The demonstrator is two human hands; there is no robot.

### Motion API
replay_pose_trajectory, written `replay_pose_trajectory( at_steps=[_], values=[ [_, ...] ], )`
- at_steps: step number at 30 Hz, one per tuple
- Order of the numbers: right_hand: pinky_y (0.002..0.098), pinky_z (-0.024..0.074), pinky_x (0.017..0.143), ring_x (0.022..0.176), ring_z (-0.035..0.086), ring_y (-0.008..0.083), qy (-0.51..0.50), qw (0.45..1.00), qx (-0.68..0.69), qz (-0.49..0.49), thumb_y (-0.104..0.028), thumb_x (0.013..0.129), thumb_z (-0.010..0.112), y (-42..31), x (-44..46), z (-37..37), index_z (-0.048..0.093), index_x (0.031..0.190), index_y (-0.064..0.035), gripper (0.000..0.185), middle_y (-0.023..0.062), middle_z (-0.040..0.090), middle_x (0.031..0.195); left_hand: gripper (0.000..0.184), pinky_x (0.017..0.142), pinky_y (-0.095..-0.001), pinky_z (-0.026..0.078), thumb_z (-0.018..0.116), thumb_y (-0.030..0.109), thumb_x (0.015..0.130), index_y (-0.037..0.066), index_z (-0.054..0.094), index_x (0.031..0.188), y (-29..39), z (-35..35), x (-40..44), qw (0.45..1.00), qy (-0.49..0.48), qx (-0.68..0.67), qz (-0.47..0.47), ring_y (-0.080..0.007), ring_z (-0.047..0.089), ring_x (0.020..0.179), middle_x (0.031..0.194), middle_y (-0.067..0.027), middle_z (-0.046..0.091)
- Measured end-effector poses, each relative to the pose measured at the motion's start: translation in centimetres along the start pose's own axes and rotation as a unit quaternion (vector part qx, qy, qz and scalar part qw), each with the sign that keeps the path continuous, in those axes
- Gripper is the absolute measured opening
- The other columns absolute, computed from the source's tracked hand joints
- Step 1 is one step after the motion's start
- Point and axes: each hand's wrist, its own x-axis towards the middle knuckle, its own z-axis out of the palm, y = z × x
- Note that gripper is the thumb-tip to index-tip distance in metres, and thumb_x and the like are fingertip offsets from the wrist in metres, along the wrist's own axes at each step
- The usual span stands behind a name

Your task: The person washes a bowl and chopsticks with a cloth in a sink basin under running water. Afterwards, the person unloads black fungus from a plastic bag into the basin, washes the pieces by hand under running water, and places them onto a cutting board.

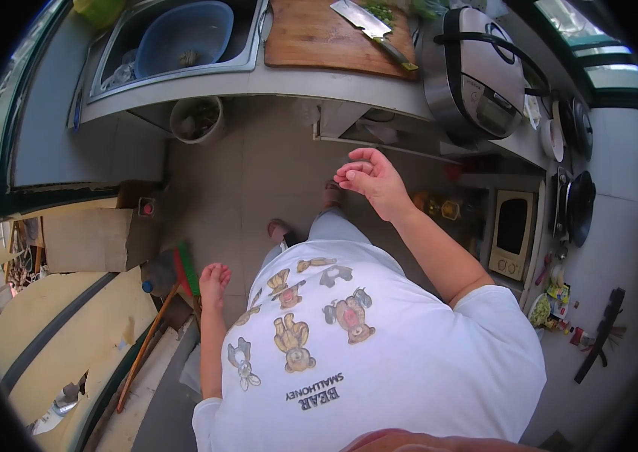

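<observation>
1. Watching from my end of the link: my bare right hand (375, 181) floats in the air short of the counter. Thumb and fingers are loosely curled, tips close, and I see nothing pinched between them.
2. My bare left hand (215, 285) hangs lower, fingers bunched close together. Can't tell how tightly they're bent, but nothing shows in it. Nearest is an upright red-and-green plastic item (186, 268), just left of that hand.
3. Ahead of my right hand, the broad steel knife with the dark handle (364, 24) lies flat on the rectangular brown wooden board (300, 38). Neither hand touches it.
4. Progress, best I can judge: the small green chopped bits (381, 13) by the blade look cut already, and the knife's been put down. Leafy greens (429, 7) sit just past the board; no clue if they need anything, so what's left is anyone's guess.
5. Ahead and right of my right hand: a rounded silver-and-black cooker (477, 83). Far ahead and left: a round blue plastic basin (187, 38) in the steel sink (247, 56), with a small brownish lump in it.
6. Readable text: "BEAR" and "SMALLHONEY" on the white cotton T-shirt (424, 361), upside down on my feed. The cooker's panel and the packets far right are too small to read.
</observation>
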Motion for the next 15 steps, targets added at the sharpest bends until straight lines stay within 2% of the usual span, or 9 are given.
replay_pose_trajectory(
  at_steps=[9, 15],
  values=[
    [0.0280, 0.0518, 0.076, 0.085, 0.061, 0.0205, 0.005, 1.000, -0.016, 0.005, -0.002, 0.086, 0.050, 0.3, -0.1, 1.8, 0.039, 0.115, 0.0000, 0.032, 0.0161, 0.060, 0.093, 0.011, 0.069, -0.0254, 0.049, 0.052, 0.014, 0.087, 0.006, 0.051, 0.095, 0.8, -0.7, 0.4, 1.000, -0.018, -0.004, 0.014, -0.0145, 0.059, 0.075, 0.087, -0.0066, 0.059],
    [0.0307, 0.0512, 0.080, 0.089, 0.061, 0.0217, 0.007, 1.000, -0.001, 0.002, 0.000, 0.087, 0.049, 0.9, -0.5, 1.7, 0.042, 0.116, -0.0018, 0.030, 0.0139, 0.060, 0.095, 0.010, 0.067, -0.0240, 0.049, 0.052, 0.013, 0.087, 0.007, 0.052, 0.095, 1.6, -0.4, 0.5, 1.000, -0.022, 0.011, 0.005, -0.0141, 0.059, 0.075, 0.087, -0.0063, 0.059]
  ],
)
